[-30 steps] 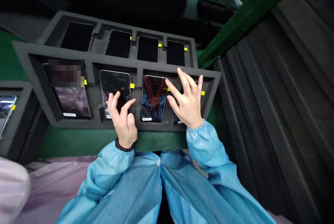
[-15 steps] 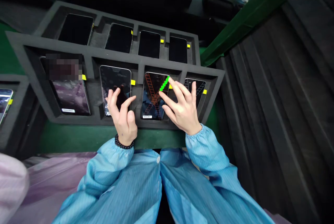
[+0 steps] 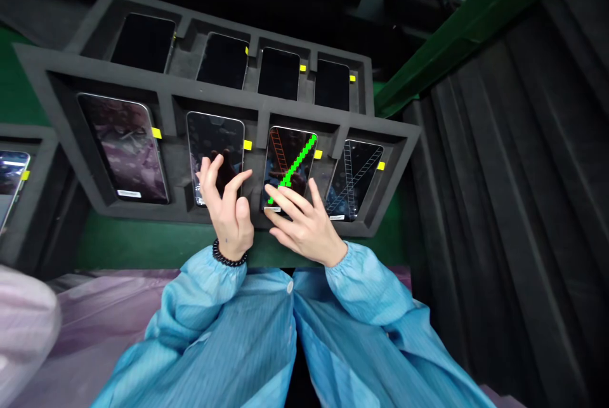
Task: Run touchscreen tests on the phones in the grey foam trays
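My right hand [image 3: 307, 225] is spread over the lower part of a smartphone [image 3: 291, 154], a fingertip at the lower left of its screen. A thick green line crosses that screen diagonally, and a red ladder pattern shows at its upper left. My left hand [image 3: 227, 214], fingers apart and holding nothing, hovers over the dark-screened smartphone [image 3: 216, 132] beside it; contact is hard to tell. A fourth-slot smartphone [image 3: 356, 176] at the right displays a white crossed grid. The leftmost smartphone [image 3: 124, 148] has a reflective dark screen. All lie in a black foam tray [image 3: 257, 102].
Behind stands another foam tray [image 3: 366, 84] with several dark smartphones [image 3: 279, 75]. A further tray [image 3: 47, 135] with a lit phone [image 3: 12, 183] is at the left. A green post [image 3: 457, 27] and black pleated curtain [image 3: 499, 205] border the right. A pale sleeve [image 3: 23, 325] shows lower left.
My right hand has slid down and left across the phone's screen, and the green line has lengthened from the upper right to the lower left. My left hand keeps nearly the same pose.
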Tool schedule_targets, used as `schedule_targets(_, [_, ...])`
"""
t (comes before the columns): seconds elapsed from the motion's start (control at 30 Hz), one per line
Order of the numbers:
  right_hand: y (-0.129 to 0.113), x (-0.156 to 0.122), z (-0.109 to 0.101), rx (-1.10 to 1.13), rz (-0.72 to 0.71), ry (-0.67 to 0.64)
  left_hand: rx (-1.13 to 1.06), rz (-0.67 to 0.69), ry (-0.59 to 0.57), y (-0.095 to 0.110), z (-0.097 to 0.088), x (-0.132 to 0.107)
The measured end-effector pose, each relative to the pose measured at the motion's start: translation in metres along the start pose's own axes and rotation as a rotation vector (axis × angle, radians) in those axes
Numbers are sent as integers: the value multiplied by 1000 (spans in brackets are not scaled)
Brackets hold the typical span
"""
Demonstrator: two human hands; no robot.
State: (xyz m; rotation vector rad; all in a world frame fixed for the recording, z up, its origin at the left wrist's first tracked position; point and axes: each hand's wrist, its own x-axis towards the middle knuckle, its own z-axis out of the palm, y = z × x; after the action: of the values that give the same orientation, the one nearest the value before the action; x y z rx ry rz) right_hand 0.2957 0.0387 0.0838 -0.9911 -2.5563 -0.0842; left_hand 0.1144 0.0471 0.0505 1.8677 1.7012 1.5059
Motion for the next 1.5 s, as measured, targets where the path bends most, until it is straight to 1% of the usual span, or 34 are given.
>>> schedule_targets(0.1, [-3, 2, 2, 16, -28, -16, 13, -14, -4, 0, 0, 0])
schedule_targets(0.2, [-5, 3, 2, 14, -19, -26, 34, -23, -1, 0, 0, 1])
schedule_targets(0.3, [-5, 2, 2, -15, -26, -10, 21, -8, 5, 1, 0, 2])
schedule_targets(0.37, [-2, 3, 0, -32, -59, 41, 12, 2, 8, 2, 0, 2])
schedule_targets(0.43, [5, 7, -6, -44, -89, 133, 17, 8, 8, 1, 0, 2])
schedule_targets(0.47, [11, 11, -10, -55, -82, 183, 23, 11, 9, 1, 1, 1])
schedule_targets(0.5, [17, 17, -14, -71, -52, 224, 30, 13, 10, 1, 1, 1])
schedule_targets(0.57, [31, 30, -22, -120, 49, 265, 38, 14, 12, 0, 2, 0])
schedule_targets(0.63, [42, 44, -28, -163, 129, 254, 40, 13, 17, -1, 3, 0])
schedule_targets(0.7, [49, 57, -29, -176, 167, 216, 38, 16, 23, -2, 4, 0])
schedule_targets(0.8, [53, 70, -25, -165, 199, 155, 32, 21, 29, -2, 4, -1])
schedule_targets(0.9, [54, 76, -22, -167, 213, 125, 22, 19, 26, -1, 4, 0])
schedule_targets(1.07, [53, 74, -22, -173, 202, 110, 12, 22, 32, -1, 4, 0])
schedule_targets(1.5, [37, 38, -19, -192, 201, 97, 29, 16, 21, -2, 3, 1])
